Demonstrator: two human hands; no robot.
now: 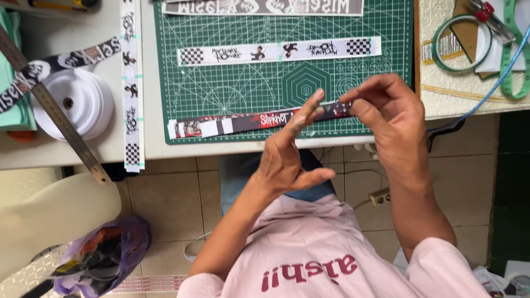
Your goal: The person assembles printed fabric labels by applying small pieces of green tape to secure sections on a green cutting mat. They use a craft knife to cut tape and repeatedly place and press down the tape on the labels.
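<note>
The right hand [386,118] is pinching the end of a dark printed strip [259,120] between its fingertips. The left hand [290,157] is pressing one straight finger on the strip over the green cutting mat [232,88], other fingers open.

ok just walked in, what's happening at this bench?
A person at a white table is handling a dark printed strip that lies along the near edge of a green cutting mat. The right hand pinches the strip's right end; the left hand has a raised finger touching it close by. A white printed strip lies further up the mat. To the left sit a roll of white tape and a metal ruler.
</note>
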